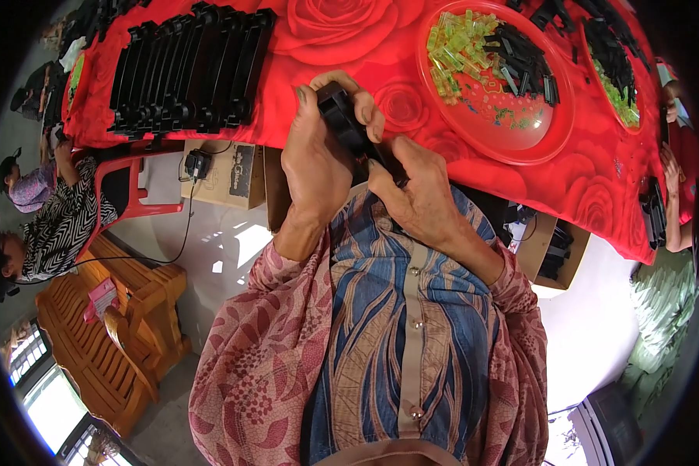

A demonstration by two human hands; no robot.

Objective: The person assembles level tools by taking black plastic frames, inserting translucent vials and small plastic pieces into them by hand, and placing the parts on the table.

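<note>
A long black plastic part point(343, 120) is held up before my chest, just off the front edge of the table. Around its upper end wraps my left hand point(318, 147), fingers curled over the far side and thumb pointing up. My right hand point(418, 186) grips the lower end, its thumb and bent fingers pressed against the part. What the right fingertips hold there, if anything besides the part, is too small to make out. On the table to the left lies a row of similar long black parts point(186, 74), packed side by side.
A round red tray point(512, 147) at the right holds yellow-green clear pieces, black pieces and tiny bits. Another such tray point(629, 116) stands farther right by a person's hand point(670, 167). Cardboard boxes point(229, 175) sit under the red-clothed table; a red chair point(136, 190) and wooden bench point(105, 334) are left.
</note>
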